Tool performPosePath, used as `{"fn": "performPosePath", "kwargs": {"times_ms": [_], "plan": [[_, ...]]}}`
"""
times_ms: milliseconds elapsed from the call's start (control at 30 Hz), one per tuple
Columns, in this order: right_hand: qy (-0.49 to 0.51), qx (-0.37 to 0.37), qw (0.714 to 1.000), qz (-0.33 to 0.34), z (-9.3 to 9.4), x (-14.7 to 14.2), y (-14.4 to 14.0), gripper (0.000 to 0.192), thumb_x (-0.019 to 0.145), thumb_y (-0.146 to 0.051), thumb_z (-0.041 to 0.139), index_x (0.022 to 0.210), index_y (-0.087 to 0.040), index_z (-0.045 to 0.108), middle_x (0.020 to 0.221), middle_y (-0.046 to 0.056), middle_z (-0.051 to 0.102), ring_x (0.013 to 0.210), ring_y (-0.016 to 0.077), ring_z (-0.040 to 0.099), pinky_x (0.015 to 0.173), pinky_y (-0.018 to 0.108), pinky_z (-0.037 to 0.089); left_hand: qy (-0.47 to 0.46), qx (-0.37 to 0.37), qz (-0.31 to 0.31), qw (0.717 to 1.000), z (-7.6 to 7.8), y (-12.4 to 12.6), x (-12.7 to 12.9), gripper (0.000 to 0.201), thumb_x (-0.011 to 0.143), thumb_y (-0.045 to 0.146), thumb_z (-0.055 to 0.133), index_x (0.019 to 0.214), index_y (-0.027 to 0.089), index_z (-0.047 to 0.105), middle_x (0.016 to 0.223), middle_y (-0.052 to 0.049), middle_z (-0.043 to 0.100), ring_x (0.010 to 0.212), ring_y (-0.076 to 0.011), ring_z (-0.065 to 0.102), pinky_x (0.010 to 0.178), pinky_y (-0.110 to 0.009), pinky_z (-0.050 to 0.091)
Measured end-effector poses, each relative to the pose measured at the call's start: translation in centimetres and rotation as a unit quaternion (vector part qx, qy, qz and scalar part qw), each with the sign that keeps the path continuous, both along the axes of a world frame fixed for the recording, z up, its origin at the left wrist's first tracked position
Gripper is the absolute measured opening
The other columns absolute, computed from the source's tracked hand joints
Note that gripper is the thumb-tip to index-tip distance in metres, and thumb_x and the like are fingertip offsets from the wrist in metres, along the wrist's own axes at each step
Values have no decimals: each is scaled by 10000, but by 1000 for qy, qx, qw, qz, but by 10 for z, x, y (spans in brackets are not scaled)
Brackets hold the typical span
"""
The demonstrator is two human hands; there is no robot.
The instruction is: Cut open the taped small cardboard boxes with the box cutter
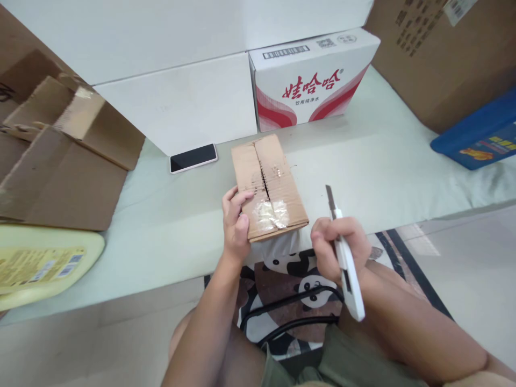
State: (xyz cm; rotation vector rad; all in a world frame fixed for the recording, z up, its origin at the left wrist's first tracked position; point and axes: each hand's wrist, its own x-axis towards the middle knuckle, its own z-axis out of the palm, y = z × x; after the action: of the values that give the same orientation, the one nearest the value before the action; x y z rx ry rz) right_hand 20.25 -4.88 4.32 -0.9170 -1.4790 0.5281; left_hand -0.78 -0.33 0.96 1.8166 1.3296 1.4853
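A small brown cardboard box (278, 177) lies on the pale green cloth near the table's front edge. A slit runs along its top seam, and clear tape shows at the near end. My left hand (237, 223) grips the box's left side, fingers on top and thumb at the near corner. To the right of the box, my right hand (341, 247) is wrapped round a white utility knife (349, 279). Its blade is out and points away from me, apart from the box.
A phone (193, 158) lies behind the box, before white cartons (201, 102) and a red-and-white carton (314, 86). Large cardboard boxes (68, 177) and a yellow bottle (48, 263) stand left. On the right are a blue container (475, 134) and a brown carton (447, 70).
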Motion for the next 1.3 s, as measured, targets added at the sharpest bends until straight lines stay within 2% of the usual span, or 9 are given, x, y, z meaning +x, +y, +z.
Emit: {"fn": "performPosePath", "kwargs": {"times_ms": [167, 333, 533, 600, 700, 933, 1133, 1200, 1300], "plan": [[52, -48, 992, -105, -8, 4, 21, 201, 881, -150, 628, 900, -279, 475, 646, -78, 556, 551, 142, 585, 591, 313, 486, -44, -3, -6, 999, -5, 2, -5, 485, 985, 587, 417, 1224, 269, 693, 1376, -97, 635, 1409, -327, 520, 1179, -499, 431], [7, -185, 981, -60, -6, 2, 35, 184, 859, -225, 617, 905, -279, 447, 836, 5, 771, 735, 189, 714, 745, 388, 550, -174, -40, -10, 984, -10, 9, -11, 397, 902, 510, 546, 1157, 269, 732, 1360, -74, 662, 1381, -323, 551, 1189, -463, 422], [-16, -269, 963, -24, -20, 4, 39, 225, 864, -285, 649, 924, -282, 432, 1258, 133, 789, 890, 230, 754, 832, 448, 567, -381, -210, 51, 899, -2, 19, -22, 404, 777, 343, 607, 1156, 265, 720, 1325, -62, 699, 1241, -278, 656, 1016, -391, 550], [16, -269, 963, -29, -28, 6, 42, 233, 879, -295, 658, 948, -286, 435, 1344, 157, 749, 991, 248, 765, 877, 464, 575, -373, -255, 83, 888, 0, 20, -25, 435, 716, 272, 640, 1140, 258, 733, 1327, -62, 715, 1199, -275, 682, 974, -380, 570], [59, -261, 963, -17, -41, 11, 49, 240, 896, -330, 654, 963, -290, 427, 1310, 166, 744, 1116, 273, 761, 917, 476, 587, -314, -274, 110, 902, -3, 19, -27, 448, 718, 247, 658, 1159, 256, 738, 1369, -66, 718, 1248, -287, 677, 1017, -398, 563], [51, -275, 957, 72, -51, 18, 54, 250, 908, -389, 629, 970, -297, 405, 982, 65, 764, 895, 229, 774, 784, 384, 594, -319, -242, 35, 915, -6, 15, -27, 514, 816, 549, 671, 1240, 262, 710, 1488, -103, 658, 1452, -341, 556, 1144, -460, 493], [106, -268, 956, 58, -57, 13, 58, 344, 824, -276, 638, 981, -305, 333, 1346, 130, 724, 594, 101, 628, 594, 280, 524, -253, -221, -19, 942, -16, 14, -30, 762, 815, 624, 691, 1513, 356, 540, 1703, -81, 436, 1516, -352, 490, 1119, -452, 517], [124, -246, 959, 64, -58, 9, 61, 379, 801, -240, 625, 982, -312, 299, 1443, 140, 679, 582, 89, 602, 575, 270, 514, -249, -216, -29, 944, -21, 15, -30, 845, 807, 648, 706, 1571, 388, 460, 1738, -71, 376, 1536, -345, 466, 1132, -458, 513], [124, -214, 965, 91, -56, 5, 63, 413, 786, -225, 613, 998, -325, 272, 1447, 134, 681, 693, 135, 654, 599, 288, 527, -269, -222, -41, 936, -22, 15, -26, 836, 808, 699, 679, 1543, 345, 499, 1727, -83, 397, 1584, -338, 393, 1205, -475, 454]]}}
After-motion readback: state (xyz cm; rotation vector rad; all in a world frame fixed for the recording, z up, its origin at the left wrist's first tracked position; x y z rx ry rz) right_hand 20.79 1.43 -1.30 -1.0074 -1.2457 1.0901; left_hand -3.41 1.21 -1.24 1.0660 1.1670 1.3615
